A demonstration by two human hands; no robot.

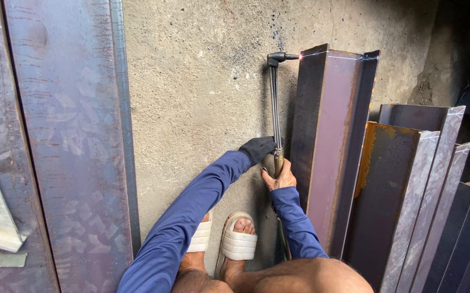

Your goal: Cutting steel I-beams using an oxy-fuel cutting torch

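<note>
A long cutting torch [274,103] is held in both hands: the gloved left hand [257,148] is closed around its tubes just above the brass handle, and the bare right hand [280,176] is wrapped around the handle directly below. From the grip the tubes run straight up to the bent torch head, whose tip is set against the top left edge of a tall steel beam [330,141], where a small bright point is seen. The beam stands just right of the grip, almost touching the right hand. Further right, more steel sections [419,190] are stacked closely, so no room is left there. Left of the grip, bare concrete floor [191,97] lies open as far as a large steel plate [72,146]. Below the grip, two sandalled feet [229,241] are planted.
</note>
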